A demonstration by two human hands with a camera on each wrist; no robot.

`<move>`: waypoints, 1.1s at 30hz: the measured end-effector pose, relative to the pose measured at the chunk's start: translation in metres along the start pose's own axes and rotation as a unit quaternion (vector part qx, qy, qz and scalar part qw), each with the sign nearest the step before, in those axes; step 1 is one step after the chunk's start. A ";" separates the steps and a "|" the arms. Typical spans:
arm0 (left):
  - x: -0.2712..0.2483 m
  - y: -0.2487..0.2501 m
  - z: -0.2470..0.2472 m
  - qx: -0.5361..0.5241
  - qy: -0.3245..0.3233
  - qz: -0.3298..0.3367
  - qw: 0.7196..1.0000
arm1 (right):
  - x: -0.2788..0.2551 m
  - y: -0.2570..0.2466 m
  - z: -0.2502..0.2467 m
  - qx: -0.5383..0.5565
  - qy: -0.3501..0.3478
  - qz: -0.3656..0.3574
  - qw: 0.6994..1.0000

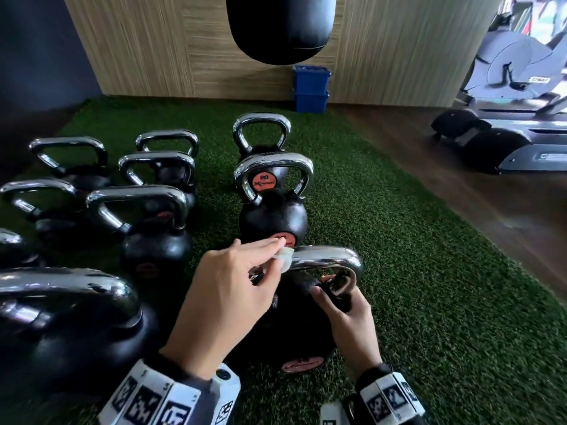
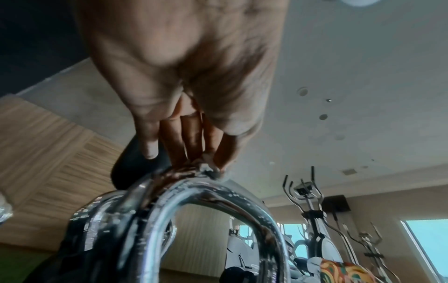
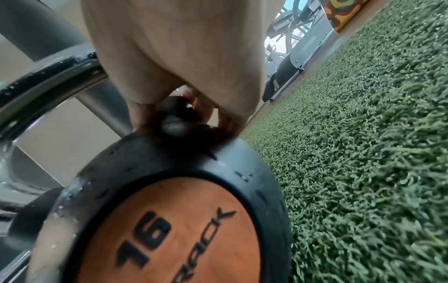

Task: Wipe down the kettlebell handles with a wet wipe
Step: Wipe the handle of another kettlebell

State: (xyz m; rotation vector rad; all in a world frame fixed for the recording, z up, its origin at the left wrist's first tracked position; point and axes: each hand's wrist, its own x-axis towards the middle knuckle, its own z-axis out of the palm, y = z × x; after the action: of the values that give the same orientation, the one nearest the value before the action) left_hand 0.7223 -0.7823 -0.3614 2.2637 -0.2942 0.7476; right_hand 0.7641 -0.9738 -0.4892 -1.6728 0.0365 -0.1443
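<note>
The nearest black kettlebell [image 1: 291,335] stands on green turf, and its orange label [image 3: 169,229] reads 16. My left hand [image 1: 265,255] pinches a small white wet wipe [image 1: 284,259] and presses it on the top bar of the chrome handle [image 1: 331,256]. In the left wrist view the fingers [image 2: 194,145] lie along the handle [image 2: 218,193] with the wipe [image 2: 213,169] under their tips. My right hand [image 1: 337,302] grips the handle's right leg where it joins the black body, and the right wrist view shows this hand [image 3: 184,107] wrapped round that joint.
Several more chrome-handled kettlebells [image 1: 273,191] stand in rows to the left and behind on the turf [image 1: 414,271]. A black punching bag [image 1: 280,26] hangs ahead, with stacked blue bins [image 1: 310,87] at the wooden wall. Exercise machines [image 1: 515,87] stand on the wood floor at right.
</note>
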 end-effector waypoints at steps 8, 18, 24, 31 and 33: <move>-0.018 -0.020 0.009 -0.014 0.014 0.021 1.000 | 0.001 0.011 0.003 -0.001 0.012 -0.001 1.000; -0.066 -0.042 0.027 -0.186 0.115 -0.163 0.962 | 0.001 0.011 0.001 0.023 0.005 -0.002 1.000; -0.080 -0.057 0.047 -0.241 0.154 -0.233 0.929 | 0.004 0.010 -0.002 0.031 -0.012 0.006 0.999; -0.100 -0.073 0.070 -0.231 0.131 -0.261 0.928 | 0.016 -0.003 -0.015 -0.049 -0.057 -0.003 0.997; -0.099 -0.068 0.069 -0.300 0.121 -0.294 0.900 | 0.016 -0.007 -0.017 -0.079 -0.051 -0.001 0.996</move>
State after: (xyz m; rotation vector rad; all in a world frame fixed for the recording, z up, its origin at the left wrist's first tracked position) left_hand 0.6997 -0.7837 -0.4981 1.5233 0.2514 0.5080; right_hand 0.7773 -0.9917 -0.4794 -1.8365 -0.0315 -0.0594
